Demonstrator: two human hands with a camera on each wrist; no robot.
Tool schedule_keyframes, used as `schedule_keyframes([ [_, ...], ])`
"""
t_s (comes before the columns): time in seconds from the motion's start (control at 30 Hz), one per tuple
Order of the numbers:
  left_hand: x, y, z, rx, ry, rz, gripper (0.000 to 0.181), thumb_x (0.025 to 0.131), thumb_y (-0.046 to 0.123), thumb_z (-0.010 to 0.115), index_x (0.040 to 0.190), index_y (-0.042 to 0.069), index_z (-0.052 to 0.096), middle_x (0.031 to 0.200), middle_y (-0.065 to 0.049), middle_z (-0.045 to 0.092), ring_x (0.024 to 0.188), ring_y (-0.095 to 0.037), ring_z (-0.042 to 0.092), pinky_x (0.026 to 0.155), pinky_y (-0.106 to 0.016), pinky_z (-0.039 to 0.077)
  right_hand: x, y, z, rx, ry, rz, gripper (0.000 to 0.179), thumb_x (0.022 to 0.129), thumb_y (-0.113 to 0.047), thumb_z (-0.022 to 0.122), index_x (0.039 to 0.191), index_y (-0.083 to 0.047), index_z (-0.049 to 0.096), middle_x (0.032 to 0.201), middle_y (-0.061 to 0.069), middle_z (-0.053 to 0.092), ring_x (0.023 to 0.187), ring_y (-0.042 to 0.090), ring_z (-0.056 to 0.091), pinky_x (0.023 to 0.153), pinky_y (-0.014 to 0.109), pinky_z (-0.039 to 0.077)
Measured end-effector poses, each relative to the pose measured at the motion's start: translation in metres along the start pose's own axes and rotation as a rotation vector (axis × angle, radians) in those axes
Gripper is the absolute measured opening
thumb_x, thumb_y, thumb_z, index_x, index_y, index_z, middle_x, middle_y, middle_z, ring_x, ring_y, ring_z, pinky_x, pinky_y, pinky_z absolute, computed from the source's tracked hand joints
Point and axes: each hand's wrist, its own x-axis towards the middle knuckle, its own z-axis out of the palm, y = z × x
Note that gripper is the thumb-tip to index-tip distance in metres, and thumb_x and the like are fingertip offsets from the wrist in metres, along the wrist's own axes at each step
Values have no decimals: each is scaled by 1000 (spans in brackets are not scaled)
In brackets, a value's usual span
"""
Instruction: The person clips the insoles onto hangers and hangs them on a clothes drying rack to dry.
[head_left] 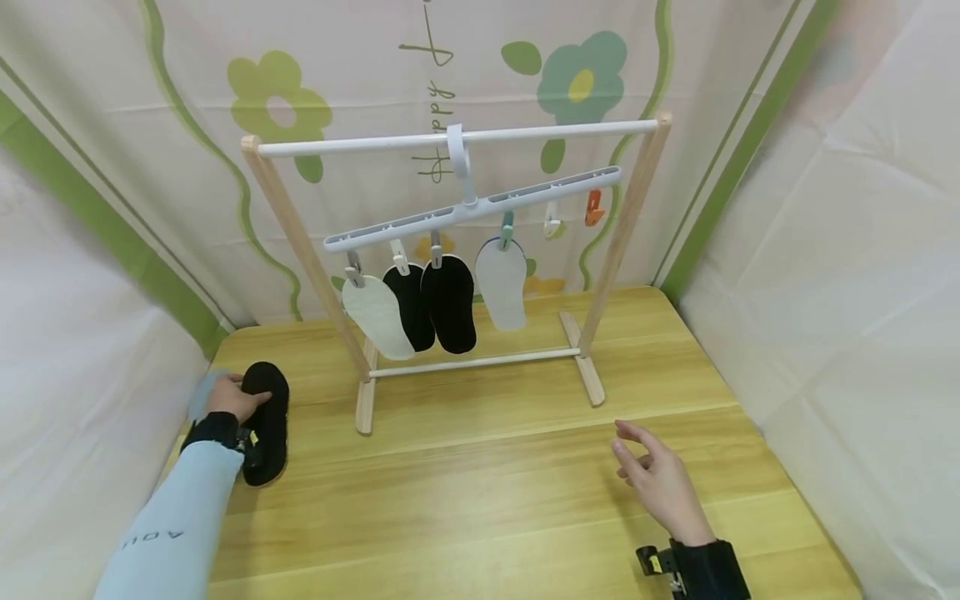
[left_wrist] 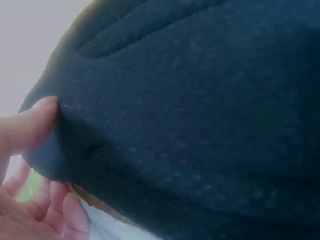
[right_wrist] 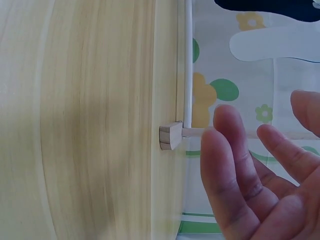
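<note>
At the left of the table, my left hand [head_left: 234, 398] pinches a black insole [head_left: 277, 429] by its edge. In the left wrist view the thumb [left_wrist: 35, 122] lies on its upper face and the fingers curl under it. A light blue piece [head_left: 201, 393] shows partly behind that hand. My right hand [head_left: 662, 487] is over the right side of the table, fingers loosely bent and holding nothing. From a white clip hanger [head_left: 468, 212] hang a pale insole [head_left: 375, 317], two black insoles [head_left: 450, 304] and a white insole [head_left: 502, 283], each in a clip.
The hanger hooks on the upper white bar [head_left: 352, 145] of a wooden-legged rack [head_left: 626, 225] and tilts down to the left. A white clip [head_left: 552, 218] and an orange clip [head_left: 594, 208] hang bare at its right end. Patterned fabric walls [head_left: 390, 75] enclose the wooden table [head_left: 450, 500].
</note>
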Motion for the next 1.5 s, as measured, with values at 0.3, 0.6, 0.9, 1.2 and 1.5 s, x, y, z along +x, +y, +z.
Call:
schedule_keyframes([
  [0.3,-7,6,-23,-166,-118,57,67,103,28,48,146,-17,25,139,-44,36,117,-52,50,85,-42,53,0,-1,1,-9,9,-2,54,102,-44,51,145,-10,47,136,17,56,83,24,68,67,25,55],
  [0.6,-33,37,-36,-331,-31,86,70,101,37,55,148,-9,31,135,-31,43,97,-19,55,65,-18,51,-1,-5,1,-35,44,-20,48,103,-41,51,138,-8,55,121,17,65,88,23,69,67,25,56],
  [0.9,-76,68,-46,-489,68,213,38,96,28,66,125,6,54,103,8,56,83,6,59,67,-17,53,0,-12,-4,-114,83,-59,46,104,-40,49,135,-8,58,115,14,68,94,25,67,66,26,55],
  [1.2,-113,97,-44,-585,87,324,28,93,19,71,115,4,60,104,12,59,89,3,62,69,-16,53,5,-26,-15,-134,120,-117,44,105,-35,50,135,-5,57,115,16,66,95,29,66,66,27,54],
  [1.5,-136,120,-29,-553,98,418,34,94,21,70,119,-1,59,103,6,62,89,-4,63,72,-19,54,11,-46,-22,-140,161,-165,43,104,-35,51,136,-6,58,113,15,68,94,28,66,68,24,54],
])
